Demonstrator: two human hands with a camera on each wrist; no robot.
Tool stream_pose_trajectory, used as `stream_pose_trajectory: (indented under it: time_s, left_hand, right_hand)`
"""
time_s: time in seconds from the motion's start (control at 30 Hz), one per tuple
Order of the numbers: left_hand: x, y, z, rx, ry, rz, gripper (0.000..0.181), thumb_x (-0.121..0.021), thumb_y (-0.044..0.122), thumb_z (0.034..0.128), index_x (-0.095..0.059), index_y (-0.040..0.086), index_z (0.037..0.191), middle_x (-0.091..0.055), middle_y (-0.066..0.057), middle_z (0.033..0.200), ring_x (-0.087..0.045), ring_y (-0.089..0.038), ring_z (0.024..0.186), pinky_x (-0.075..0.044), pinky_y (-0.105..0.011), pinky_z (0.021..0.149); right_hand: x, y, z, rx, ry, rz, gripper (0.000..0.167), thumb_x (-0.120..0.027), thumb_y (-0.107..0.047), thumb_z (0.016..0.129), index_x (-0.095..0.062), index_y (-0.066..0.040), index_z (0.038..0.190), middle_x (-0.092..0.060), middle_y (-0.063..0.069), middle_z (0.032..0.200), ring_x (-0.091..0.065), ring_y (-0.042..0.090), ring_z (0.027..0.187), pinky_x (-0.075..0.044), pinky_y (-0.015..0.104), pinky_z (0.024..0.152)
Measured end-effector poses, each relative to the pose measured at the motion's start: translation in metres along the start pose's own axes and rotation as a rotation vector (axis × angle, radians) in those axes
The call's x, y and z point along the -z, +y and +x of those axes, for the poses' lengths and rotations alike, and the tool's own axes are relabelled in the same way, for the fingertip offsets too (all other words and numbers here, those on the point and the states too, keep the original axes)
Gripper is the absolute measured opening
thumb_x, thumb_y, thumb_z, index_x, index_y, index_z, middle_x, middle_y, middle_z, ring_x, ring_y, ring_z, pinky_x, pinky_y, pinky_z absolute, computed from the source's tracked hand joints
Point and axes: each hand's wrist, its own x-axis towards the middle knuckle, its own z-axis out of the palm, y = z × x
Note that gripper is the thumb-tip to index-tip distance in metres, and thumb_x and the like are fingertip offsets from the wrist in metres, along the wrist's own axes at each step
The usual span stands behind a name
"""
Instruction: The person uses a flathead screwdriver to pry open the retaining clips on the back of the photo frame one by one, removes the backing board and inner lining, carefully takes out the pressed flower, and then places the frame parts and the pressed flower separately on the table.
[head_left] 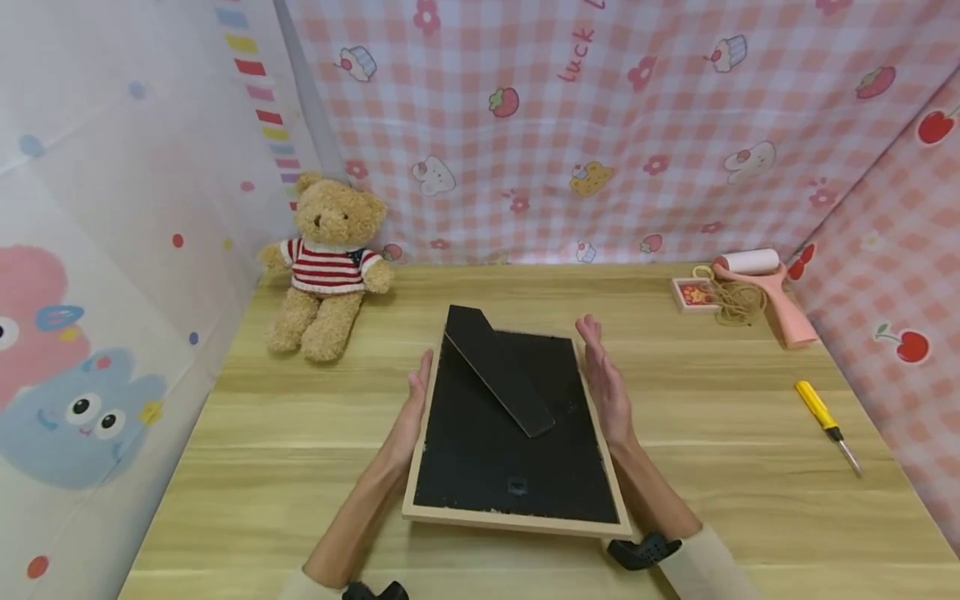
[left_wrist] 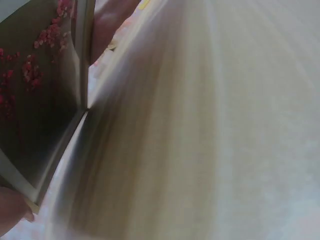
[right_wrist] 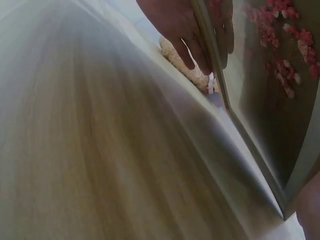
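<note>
A picture frame with a light wood rim [head_left: 517, 522] and black backing [head_left: 457, 450] is held face down, raised off the table, between both hands. Its black support leg [head_left: 498, 371] lies slantwise across the back. My left hand [head_left: 408, 412] presses the left side and my right hand [head_left: 609, 387] presses the right side, fingers straight. From below, the wrist views show the glossy front with pink-red flowers [left_wrist: 48, 35]. In the right wrist view the left hand's fingers [right_wrist: 197, 52] lie straight along the rim; the right hand [right_wrist: 310, 205] is mostly cut off.
A teddy bear [head_left: 330, 271] in a striped sweater sits at the back left. At the back right are a pink-handled lint roller [head_left: 787, 312], a bundle of twine [head_left: 738, 302] and a small box [head_left: 693, 294]. A yellow screwdriver [head_left: 817, 407] lies on the right of the wood-grain table [head_left: 262, 467].
</note>
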Motion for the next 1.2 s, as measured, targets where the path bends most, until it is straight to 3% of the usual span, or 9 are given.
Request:
stream_pose_trajectory:
  time_s: [0.2, 0.33, 0.63, 0.83, 1.07, 1.2]
  left_hand:
    - [-0.002, -0.013, -0.001, -0.005, 0.027, 0.059, 0.066, -0.001, 0.057, 0.1156, -0.002, 0.036, 0.178, 0.004, 0.017, 0.184, 0.011, -0.014, 0.170, 0.012, -0.058, 0.135]
    - [-0.005, -0.011, -0.008, -0.003, 0.025, 0.118, 0.069, 0.000, 0.057, 0.1157, 0.002, 0.028, 0.178, 0.007, 0.007, 0.186, 0.012, -0.023, 0.171, 0.010, -0.062, 0.135]
    - [-0.021, 0.017, -0.017, -0.013, 0.020, 0.152, 0.085, -0.007, 0.069, 0.1128, 0.008, 0.015, 0.177, 0.015, -0.012, 0.185, 0.020, -0.044, 0.168, 0.015, -0.076, 0.128]
    - [-0.035, 0.041, -0.025, 0.039, 0.065, 0.331, 0.091, -0.007, 0.074, 0.1103, 0.008, 0.014, 0.177, 0.013, -0.014, 0.185, 0.030, -0.051, 0.162, 0.011, -0.083, 0.124]
    - [-0.037, 0.038, -0.023, -0.039, 0.080, 0.484, 0.084, -0.014, 0.060, 0.1176, 0.008, 0.002, 0.175, 0.011, -0.023, 0.183, 0.019, -0.047, 0.167, 0.014, -0.068, 0.132]
    - [-0.037, 0.038, -0.021, -0.062, 0.086, 0.546, 0.081, -0.019, 0.053, 0.1199, 0.009, 0.000, 0.174, 0.010, -0.024, 0.183, 0.012, -0.043, 0.170, 0.012, -0.062, 0.135]
  right_hand:
    - [0.001, 0.006, -0.001, -0.011, 0.009, -0.018, 0.066, -0.019, -0.036, 0.121, -0.023, 0.009, 0.170, -0.007, 0.015, 0.185, 0.012, 0.037, 0.171, -0.011, 0.018, 0.134]
    - [0.003, 0.013, 0.000, -0.015, 0.021, -0.012, 0.064, -0.021, -0.036, 0.122, -0.029, 0.005, 0.170, -0.009, 0.019, 0.184, 0.011, 0.037, 0.171, -0.009, 0.024, 0.136]
    - [0.005, 0.024, -0.002, -0.040, 0.043, -0.004, 0.064, -0.025, -0.035, 0.121, -0.035, 0.007, 0.167, -0.011, 0.026, 0.182, 0.016, 0.040, 0.170, 0.000, 0.040, 0.139]
    - [0.008, 0.034, 0.001, -0.013, 0.038, 0.015, 0.062, -0.033, -0.038, 0.121, -0.040, 0.003, 0.167, -0.017, 0.025, 0.181, 0.017, 0.043, 0.169, 0.000, 0.038, 0.139]
    - [0.005, 0.033, 0.006, -0.099, 0.029, 0.006, 0.069, -0.031, -0.039, 0.121, -0.026, 0.008, 0.170, -0.004, 0.031, 0.181, 0.018, 0.035, 0.170, 0.005, 0.034, 0.138]
    - [0.004, 0.032, 0.012, -0.146, -0.013, -0.048, 0.076, -0.026, -0.046, 0.120, -0.012, 0.007, 0.173, 0.005, 0.025, 0.183, 0.023, 0.031, 0.169, 0.014, 0.047, 0.137]
